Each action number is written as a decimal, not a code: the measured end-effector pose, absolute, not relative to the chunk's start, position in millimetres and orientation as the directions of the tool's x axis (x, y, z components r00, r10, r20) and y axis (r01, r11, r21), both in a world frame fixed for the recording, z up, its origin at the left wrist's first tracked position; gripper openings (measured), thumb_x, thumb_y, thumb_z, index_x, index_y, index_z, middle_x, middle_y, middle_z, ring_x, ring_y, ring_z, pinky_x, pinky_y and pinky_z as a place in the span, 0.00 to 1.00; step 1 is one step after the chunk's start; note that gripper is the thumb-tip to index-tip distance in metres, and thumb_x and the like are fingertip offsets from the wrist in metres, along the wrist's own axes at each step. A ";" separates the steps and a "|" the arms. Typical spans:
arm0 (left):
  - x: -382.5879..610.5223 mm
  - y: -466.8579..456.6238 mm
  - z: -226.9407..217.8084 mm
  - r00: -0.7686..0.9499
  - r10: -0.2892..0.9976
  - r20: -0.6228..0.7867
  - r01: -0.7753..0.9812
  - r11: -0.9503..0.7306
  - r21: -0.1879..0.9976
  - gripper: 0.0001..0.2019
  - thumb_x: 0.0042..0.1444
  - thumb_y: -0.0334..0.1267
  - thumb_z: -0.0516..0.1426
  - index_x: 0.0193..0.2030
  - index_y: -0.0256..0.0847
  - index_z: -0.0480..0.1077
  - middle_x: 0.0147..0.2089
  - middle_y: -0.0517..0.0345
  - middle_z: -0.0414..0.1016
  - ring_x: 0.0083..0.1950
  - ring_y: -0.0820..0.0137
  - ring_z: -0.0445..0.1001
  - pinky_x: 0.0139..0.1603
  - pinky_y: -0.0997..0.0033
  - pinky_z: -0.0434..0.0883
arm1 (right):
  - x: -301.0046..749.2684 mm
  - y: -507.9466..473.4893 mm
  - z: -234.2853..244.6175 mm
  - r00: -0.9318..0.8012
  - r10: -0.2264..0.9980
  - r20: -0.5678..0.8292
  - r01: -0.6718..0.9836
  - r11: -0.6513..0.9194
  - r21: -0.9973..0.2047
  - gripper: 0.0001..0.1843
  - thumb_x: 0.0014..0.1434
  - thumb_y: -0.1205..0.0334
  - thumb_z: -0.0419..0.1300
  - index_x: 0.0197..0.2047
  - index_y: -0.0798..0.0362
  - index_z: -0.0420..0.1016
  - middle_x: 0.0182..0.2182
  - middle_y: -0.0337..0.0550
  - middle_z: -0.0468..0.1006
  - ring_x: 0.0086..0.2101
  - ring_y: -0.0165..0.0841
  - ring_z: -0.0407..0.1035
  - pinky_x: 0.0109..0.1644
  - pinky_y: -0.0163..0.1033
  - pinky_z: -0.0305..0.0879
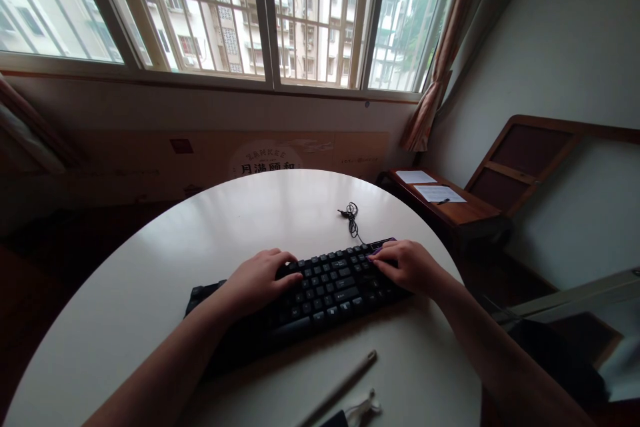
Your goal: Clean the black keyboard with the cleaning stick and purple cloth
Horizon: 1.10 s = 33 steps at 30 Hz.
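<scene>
Black plastic forms the keyboard (pixel 320 300), which lies at a slant on a white table (pixel 235 207) with a curved edge. The left hand (pixel 263 278) is over the keyboard's left half, its thumb and forefinger apart at the keys. The right hand (pixel 407 263) is at the keyboard's far right corner, its thumb and forefinger close together at a small purple item (pixel 379 251); whether they are clamped on it, I cannot tell. Just beyond the keyboard's far edge lies a bundled black cable (pixel 351 212). On the keyboard's near side are a pale stick (pixel 345 383) and a white cord (pixel 367 407). Well beyond the keyboard, to its right, papers (pixel 440 194) rest on a wooden bench (pixel 477 210).
</scene>
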<state>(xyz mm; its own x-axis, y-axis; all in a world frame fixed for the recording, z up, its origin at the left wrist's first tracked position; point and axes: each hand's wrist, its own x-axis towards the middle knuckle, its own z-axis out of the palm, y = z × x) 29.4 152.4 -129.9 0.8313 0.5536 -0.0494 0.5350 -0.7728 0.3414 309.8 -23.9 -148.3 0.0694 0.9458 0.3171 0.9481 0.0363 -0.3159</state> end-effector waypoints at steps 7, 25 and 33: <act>31.0 153.3 -130.4 0.833 0.551 -0.043 0.531 -0.777 0.338 0.24 0.58 0.58 0.51 0.52 0.47 0.73 0.52 0.52 0.74 0.53 0.56 0.71 0.52 0.60 0.68 | 307.9 -20.0 -151.5 0.135 0.933 0.334 0.957 -0.035 -0.288 0.12 0.63 0.57 0.55 0.40 0.43 0.82 0.34 0.38 0.81 0.35 0.34 0.74 0.38 0.36 0.64; 29.8 153.7 -128.8 0.837 0.546 -0.039 0.523 -0.779 0.346 0.25 0.57 0.59 0.50 0.52 0.46 0.73 0.53 0.51 0.74 0.54 0.55 0.72 0.52 0.60 0.69 | 328.0 -28.2 -150.2 0.240 0.869 0.433 0.933 -0.084 -0.349 0.13 0.63 0.56 0.56 0.41 0.47 0.82 0.35 0.42 0.80 0.35 0.34 0.74 0.41 0.36 0.67; 28.7 153.9 -129.3 0.835 0.549 -0.030 0.523 -0.776 0.353 0.25 0.57 0.59 0.50 0.51 0.46 0.74 0.52 0.51 0.75 0.53 0.55 0.72 0.50 0.60 0.69 | 315.2 -31.6 -143.6 0.148 0.938 0.313 0.933 -0.027 -0.358 0.14 0.63 0.57 0.56 0.39 0.48 0.83 0.35 0.43 0.81 0.34 0.34 0.73 0.42 0.36 0.67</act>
